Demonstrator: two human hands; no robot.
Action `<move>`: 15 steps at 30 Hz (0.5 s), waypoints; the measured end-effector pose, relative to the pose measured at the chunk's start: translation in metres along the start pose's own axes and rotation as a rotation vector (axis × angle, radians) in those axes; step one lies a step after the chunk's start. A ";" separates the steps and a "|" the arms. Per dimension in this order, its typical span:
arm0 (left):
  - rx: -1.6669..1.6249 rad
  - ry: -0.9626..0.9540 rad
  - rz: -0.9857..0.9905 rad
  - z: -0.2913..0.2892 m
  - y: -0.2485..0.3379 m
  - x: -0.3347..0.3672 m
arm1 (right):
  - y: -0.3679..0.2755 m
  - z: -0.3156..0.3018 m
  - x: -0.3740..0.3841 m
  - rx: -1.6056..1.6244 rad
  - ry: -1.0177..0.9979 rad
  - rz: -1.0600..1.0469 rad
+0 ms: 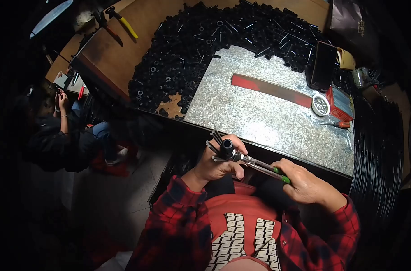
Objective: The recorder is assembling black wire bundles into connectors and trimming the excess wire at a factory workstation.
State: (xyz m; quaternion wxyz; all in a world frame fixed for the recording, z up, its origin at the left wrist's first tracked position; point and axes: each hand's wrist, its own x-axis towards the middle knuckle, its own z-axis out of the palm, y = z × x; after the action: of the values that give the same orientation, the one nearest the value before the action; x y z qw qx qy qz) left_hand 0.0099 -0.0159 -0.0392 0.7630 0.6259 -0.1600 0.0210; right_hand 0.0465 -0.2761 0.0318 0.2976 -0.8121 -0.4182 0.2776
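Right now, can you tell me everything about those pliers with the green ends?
The pliers have two slim, metal-looking handles with green ends, slightly apart. They slant down to the right hand, which grips them; their head is at a black tube-like piece in the left hand, exact contact unclear.

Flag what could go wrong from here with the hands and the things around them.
1. The pliers in the right hand have their working end close to the left hand's thumb and fingers, so a slip might pinch skin.
2. Several thin rods fan out at the left hand beside a black tube; some could slip out and fall, as the hands are in front of the stone slab, not over it.
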 end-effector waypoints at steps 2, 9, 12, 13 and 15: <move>-0.027 0.015 -0.025 -0.002 0.000 -0.003 | 0.000 0.002 0.005 0.032 -0.033 0.010; -0.033 0.173 -0.005 -0.003 -0.006 -0.009 | -0.002 0.012 0.024 0.093 0.014 0.096; 0.043 0.260 0.036 -0.002 -0.004 -0.009 | 0.001 0.020 0.032 0.087 0.056 0.111; 0.040 0.265 0.034 -0.002 -0.004 -0.010 | 0.003 0.022 0.034 0.074 0.073 0.117; 0.045 0.282 0.030 -0.001 -0.003 -0.011 | 0.007 0.024 0.036 0.015 0.101 0.123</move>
State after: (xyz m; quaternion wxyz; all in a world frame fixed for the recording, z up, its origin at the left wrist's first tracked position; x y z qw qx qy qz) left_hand 0.0006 -0.0135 -0.0454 0.7633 0.6312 -0.0602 0.1236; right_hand 0.0514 -0.2434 0.0035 0.3067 -0.8471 -0.3497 0.2571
